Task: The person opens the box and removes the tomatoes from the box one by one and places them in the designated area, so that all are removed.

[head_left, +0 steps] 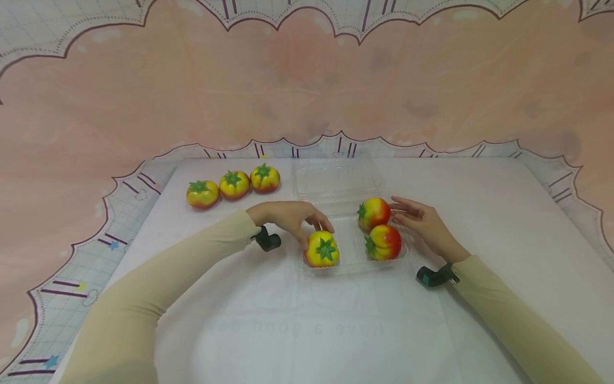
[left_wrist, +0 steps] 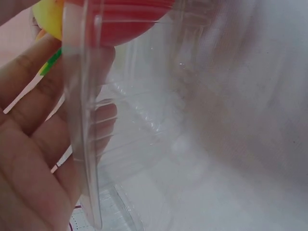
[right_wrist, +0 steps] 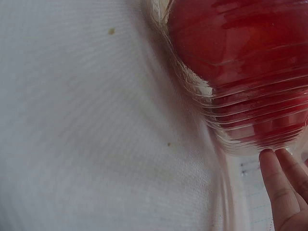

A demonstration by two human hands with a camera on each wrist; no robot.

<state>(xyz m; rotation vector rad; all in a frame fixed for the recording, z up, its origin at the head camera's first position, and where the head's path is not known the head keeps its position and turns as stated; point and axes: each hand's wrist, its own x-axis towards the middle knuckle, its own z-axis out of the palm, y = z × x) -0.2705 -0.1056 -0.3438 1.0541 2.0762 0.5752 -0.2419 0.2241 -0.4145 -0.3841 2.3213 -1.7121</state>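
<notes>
A clear plastic clamshell box (head_left: 345,261) lies open on the table, its lid (head_left: 338,178) folded back. My left hand (head_left: 295,217) reaches over its left wall and holds a yellow-and-red toy tomato (head_left: 322,249), thumb at the left side and fingers behind. The tomato's red underside (left_wrist: 127,21) shows through the box wall in the left wrist view. Two more tomatoes, one behind (head_left: 374,213) and one in front (head_left: 384,242), sit on their sides in the right half. At the box's right edge, my right hand (head_left: 424,226) has its fingers extended, fingertips (right_wrist: 269,161) right at the ribbed wall.
On the table's back left, a row of toy tomatoes stands with green tops up: a left one (head_left: 202,194), a middle one (head_left: 234,184) and a right one (head_left: 265,177). A white cloth (head_left: 268,330) covers the table, and a patterned drape (head_left: 307,85) hangs behind.
</notes>
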